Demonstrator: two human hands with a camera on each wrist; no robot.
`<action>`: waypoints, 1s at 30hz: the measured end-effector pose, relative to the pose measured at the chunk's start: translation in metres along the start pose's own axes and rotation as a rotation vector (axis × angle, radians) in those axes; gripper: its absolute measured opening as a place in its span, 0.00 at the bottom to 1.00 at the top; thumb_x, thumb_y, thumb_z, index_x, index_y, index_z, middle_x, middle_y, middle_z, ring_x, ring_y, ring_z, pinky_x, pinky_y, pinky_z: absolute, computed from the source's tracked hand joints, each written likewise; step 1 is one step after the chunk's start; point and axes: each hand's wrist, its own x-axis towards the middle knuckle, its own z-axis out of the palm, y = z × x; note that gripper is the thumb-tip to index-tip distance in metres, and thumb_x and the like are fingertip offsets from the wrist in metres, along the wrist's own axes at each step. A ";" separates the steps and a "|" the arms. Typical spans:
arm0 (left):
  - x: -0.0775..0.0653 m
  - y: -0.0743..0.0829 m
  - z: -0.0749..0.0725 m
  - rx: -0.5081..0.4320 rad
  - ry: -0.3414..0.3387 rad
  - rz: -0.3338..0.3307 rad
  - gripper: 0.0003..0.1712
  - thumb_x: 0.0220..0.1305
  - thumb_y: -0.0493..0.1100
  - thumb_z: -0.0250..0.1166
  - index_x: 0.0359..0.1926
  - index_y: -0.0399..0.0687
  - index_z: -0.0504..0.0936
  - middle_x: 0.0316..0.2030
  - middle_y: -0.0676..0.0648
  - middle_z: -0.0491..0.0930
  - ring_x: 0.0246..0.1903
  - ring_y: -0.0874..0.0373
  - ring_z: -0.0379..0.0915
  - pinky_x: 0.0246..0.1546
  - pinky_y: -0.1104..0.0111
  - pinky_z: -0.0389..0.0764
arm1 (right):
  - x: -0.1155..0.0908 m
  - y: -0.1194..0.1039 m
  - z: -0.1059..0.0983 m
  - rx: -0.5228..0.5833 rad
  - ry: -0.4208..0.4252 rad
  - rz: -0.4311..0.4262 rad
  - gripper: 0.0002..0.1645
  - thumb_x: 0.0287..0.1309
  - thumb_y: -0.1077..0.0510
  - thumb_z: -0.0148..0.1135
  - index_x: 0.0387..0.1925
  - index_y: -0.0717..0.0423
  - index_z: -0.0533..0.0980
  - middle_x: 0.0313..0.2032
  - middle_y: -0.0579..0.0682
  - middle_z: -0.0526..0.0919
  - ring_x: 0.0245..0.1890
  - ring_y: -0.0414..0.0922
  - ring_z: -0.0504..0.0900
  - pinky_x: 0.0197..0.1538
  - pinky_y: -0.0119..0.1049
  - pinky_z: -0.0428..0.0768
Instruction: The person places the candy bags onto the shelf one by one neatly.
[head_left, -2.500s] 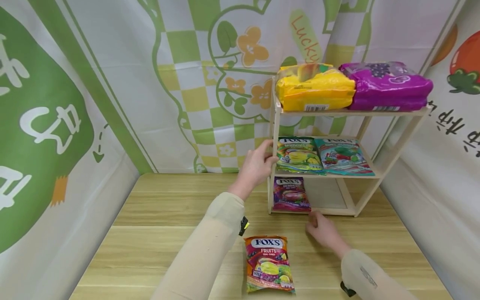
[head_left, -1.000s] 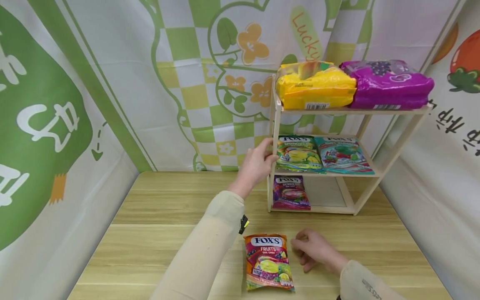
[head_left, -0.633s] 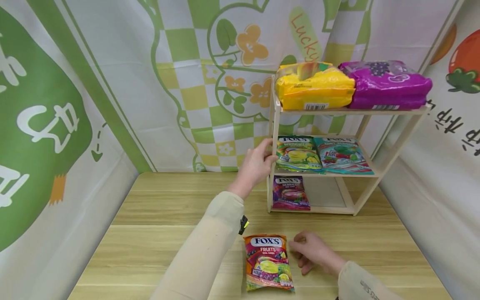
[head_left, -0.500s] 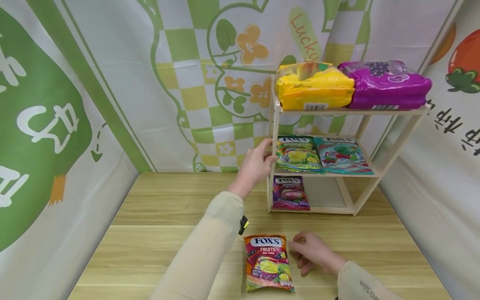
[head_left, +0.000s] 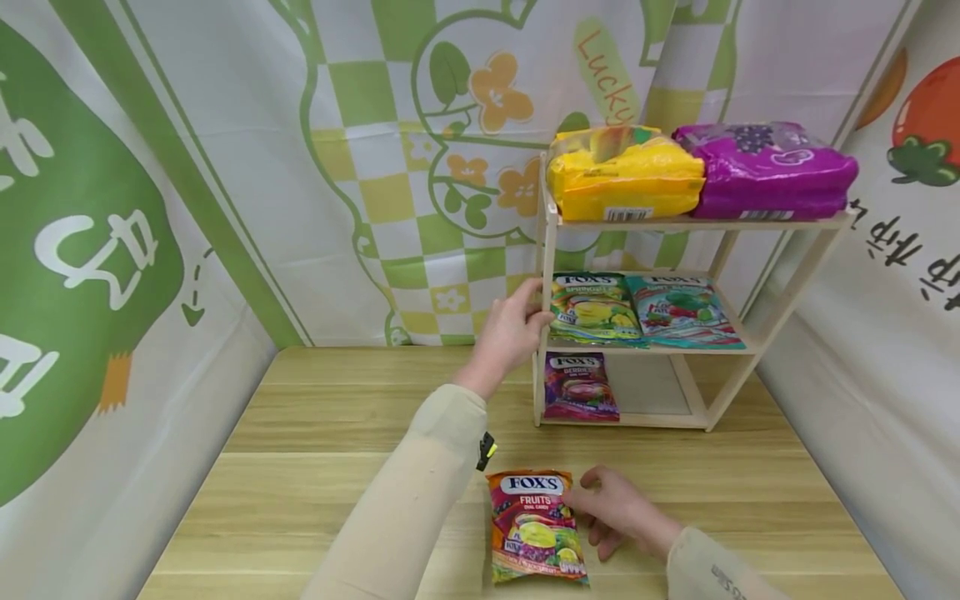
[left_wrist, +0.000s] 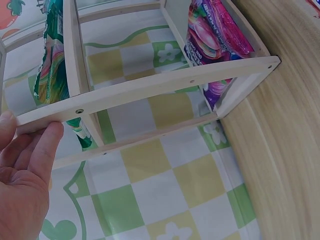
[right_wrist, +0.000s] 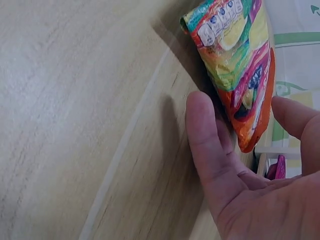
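Note:
My left hand (head_left: pixel 510 333) grips the left front post of a small wooden shelf (head_left: pixel 652 223), the thumb on one side and fingers on the other. In the left wrist view the left hand (left_wrist: pixel 27 170) pinches that wooden bar. An orange bag of fruit candy (head_left: pixel 536 533) lies face up on the table. My right hand (head_left: pixel 626 512) is at the bag's right edge, its thumb over the upper corner. Seen from the right wrist, the bag (right_wrist: pixel 235 65) is between the spread thumb and fingers (right_wrist: pixel 200 117); whether they touch it is unclear.
On the shelf's top stand a yellow package (head_left: pixel 630 183) and a purple package (head_left: pixel 776 175). The middle tier bears a green-yellow candy bag (head_left: pixel 596 310) and a teal one (head_left: pixel 686 312). A purple berries bag (head_left: pixel 579 387) lies at the bottom left. Printed curtains surround the table (head_left: pixel 322 467).
My right hand has come away from the shelf's bottom front edge to the orange candy bag, its thumb now over the bag's edge. The left hand has stayed on the shelf post.

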 end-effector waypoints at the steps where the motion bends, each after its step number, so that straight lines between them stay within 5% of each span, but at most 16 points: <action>1: 0.000 0.000 0.000 0.000 0.001 0.001 0.26 0.73 0.38 0.63 0.69 0.47 0.70 0.54 0.37 0.84 0.53 0.46 0.84 0.52 0.59 0.85 | 0.000 0.000 0.001 -0.006 0.005 -0.001 0.43 0.63 0.42 0.70 0.62 0.69 0.64 0.32 0.59 0.82 0.17 0.44 0.76 0.16 0.36 0.81; 10: -0.001 0.000 0.000 0.002 -0.001 -0.007 0.26 0.73 0.38 0.63 0.69 0.48 0.70 0.54 0.36 0.84 0.53 0.46 0.84 0.52 0.59 0.85 | 0.003 0.000 0.008 -0.055 0.036 0.006 0.48 0.57 0.39 0.74 0.61 0.67 0.63 0.29 0.58 0.83 0.15 0.42 0.74 0.14 0.33 0.78; 30: 0.000 0.000 0.000 0.011 0.006 -0.001 0.26 0.73 0.38 0.63 0.69 0.48 0.70 0.53 0.37 0.84 0.52 0.46 0.84 0.52 0.59 0.85 | 0.000 -0.002 0.022 -0.139 0.105 -0.011 0.35 0.61 0.46 0.72 0.55 0.65 0.68 0.20 0.56 0.80 0.12 0.41 0.72 0.14 0.31 0.76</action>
